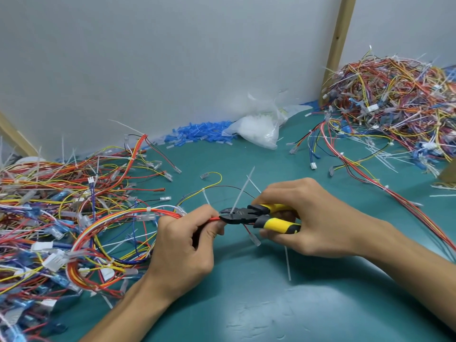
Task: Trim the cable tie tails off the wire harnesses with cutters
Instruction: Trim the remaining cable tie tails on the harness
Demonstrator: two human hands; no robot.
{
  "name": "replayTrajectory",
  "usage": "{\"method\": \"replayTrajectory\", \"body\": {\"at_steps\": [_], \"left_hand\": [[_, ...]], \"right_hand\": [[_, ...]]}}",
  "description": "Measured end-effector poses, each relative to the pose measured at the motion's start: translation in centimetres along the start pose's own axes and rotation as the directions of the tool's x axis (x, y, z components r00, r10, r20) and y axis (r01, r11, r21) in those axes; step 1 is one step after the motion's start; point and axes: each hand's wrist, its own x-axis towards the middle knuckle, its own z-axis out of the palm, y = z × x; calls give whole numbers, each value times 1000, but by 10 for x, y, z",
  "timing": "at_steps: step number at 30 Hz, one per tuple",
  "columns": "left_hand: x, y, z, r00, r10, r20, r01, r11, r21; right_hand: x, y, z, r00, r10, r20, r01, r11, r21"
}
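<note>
The left hand (182, 245) fingers pinch the harness (138, 213), right hand (313, 218) fingers clamp the cutters (246, 214) (wire pile (49, 206) crowding left).

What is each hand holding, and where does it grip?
The right hand grips the cutters by their yellow handles; the left hand pinches the harness's red wires just beside the cutters' nose.

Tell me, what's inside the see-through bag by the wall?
The plastic bag holds a heap of small white pieces, likely cable ties. The crinkled plastic blurs them, so their exact shape and anything deeper stay hidden.
</note>
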Motion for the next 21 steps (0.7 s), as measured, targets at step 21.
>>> {"method": "replayTrajectory", "body": {"at_steps": [21], "left_hand": [[0, -1, -2, 999, -6, -38, 5, 999, -46]], "right_hand": [[-1, -3, -2, 998, -16, -68, 13, 999, -44]]}}
